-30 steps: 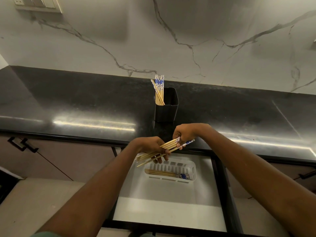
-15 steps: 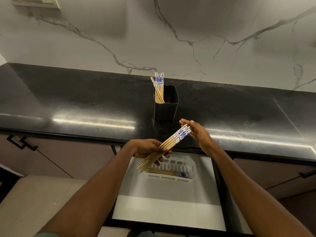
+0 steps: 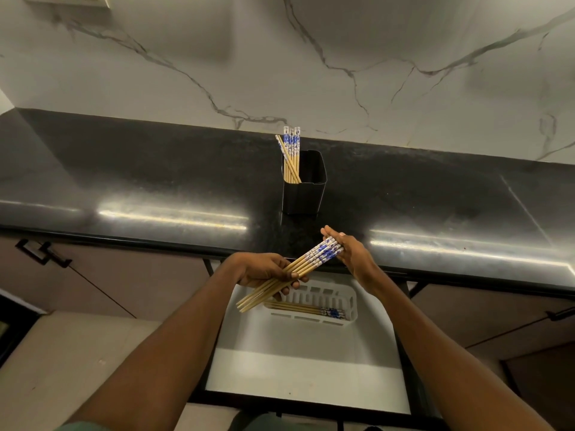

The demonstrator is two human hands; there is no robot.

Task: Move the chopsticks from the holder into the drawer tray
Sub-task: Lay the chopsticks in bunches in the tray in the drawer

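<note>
Gleaming black table (image 3: 155, 181) under a veined marble wall (image 3: 373, 57); black holder (image 3: 303, 194) on it with some chopsticks (image 3: 292, 157); open drawer (image 3: 305, 368) below, white tray (image 3: 350, 303) holding more; left hand (image 3: 264, 270) grip closed on a bundle (image 3: 291, 273); right hand (image 3: 350, 255) flat, open against its patterned ends.

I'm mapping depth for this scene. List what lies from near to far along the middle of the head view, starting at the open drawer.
White drawer floor → white tray with chopsticks in it → bundle of chopsticks in the left hand → black holder → marble wall.
</note>
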